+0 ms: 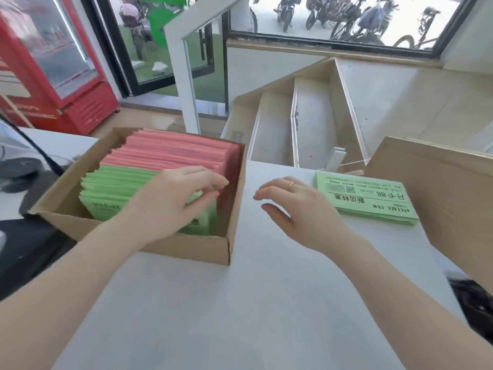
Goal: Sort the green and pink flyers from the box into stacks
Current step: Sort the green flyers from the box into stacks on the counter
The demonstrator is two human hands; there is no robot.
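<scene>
**Green flyers under the left fingers, a green stack beside the right**

Cardboard forms the open box [234, 209] that sits on the white tabletop [240, 303], and the left hand [170, 201] reaches into it from the near side. Its fingers [213, 182] are curled over the top edges of the green flyers [114, 188], which stand on edge in the near half of the box; thumb and fingertips appear to pinch the flyers at the right end of that batch, though motion blur makes it hard to tell how many sheets are caught. Just beyond those fingertips, toward the far side of the box, the pink flyers [173, 150] stand packed on edge. To the right of the fingertips a gap shows between the flyers and the box's right wall.

The right hand [301, 209] hovers over the tabletop just outside that right wall, palm down, fingers loosely spread and slightly bent, holding nothing. A ring [292, 184] sits on one finger. Its fingertips point toward the box and stop short of it.

Behind the back of the right hand, on its outer side, a flat stack of green flyers [370, 198] lies on the tabletop, printed side up, apart from the fingers. A cardboard flap [440, 193] rises just past that stack at the right.
</scene>
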